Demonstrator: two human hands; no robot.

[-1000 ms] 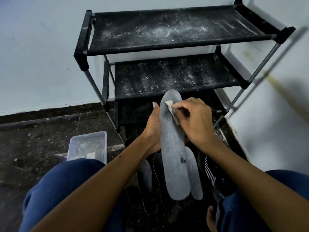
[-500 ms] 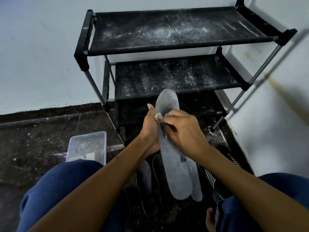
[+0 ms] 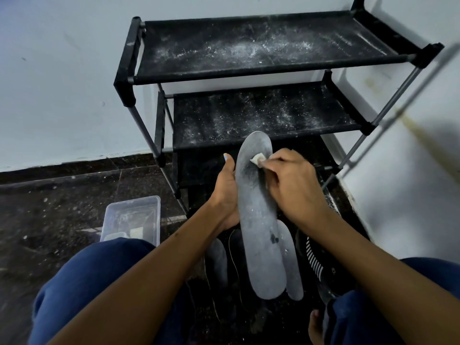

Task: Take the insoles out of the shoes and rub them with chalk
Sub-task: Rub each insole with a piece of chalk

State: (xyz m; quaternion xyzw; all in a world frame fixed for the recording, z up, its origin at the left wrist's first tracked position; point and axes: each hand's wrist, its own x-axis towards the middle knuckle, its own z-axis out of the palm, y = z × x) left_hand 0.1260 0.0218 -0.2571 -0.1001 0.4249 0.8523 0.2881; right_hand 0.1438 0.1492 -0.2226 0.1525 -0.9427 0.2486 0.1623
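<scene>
A long grey insole (image 3: 258,227) stands upright between my knees, dusted white. My left hand (image 3: 225,192) grips its left edge from behind, thumb up along the side. My right hand (image 3: 292,185) pinches a small white piece of chalk (image 3: 257,159) and presses it against the insole's upper part. A second grey insole (image 3: 290,260) lies just behind and to the right of the first. A dark insole (image 3: 219,262) lies on the floor to the lower left. A black shoe with white stripes (image 3: 316,260) sits on the floor at the right.
A black two-tier shoe rack (image 3: 249,70), speckled with chalk dust, stands against the white wall ahead. A clear plastic box (image 3: 132,217) holding chalk pieces sits on the dark floor by my left knee. White walls close in behind and at the right.
My right hand slid the chalk down and left across the insole, then back up toward its upper right. The left hand kept its hold on the insole.
</scene>
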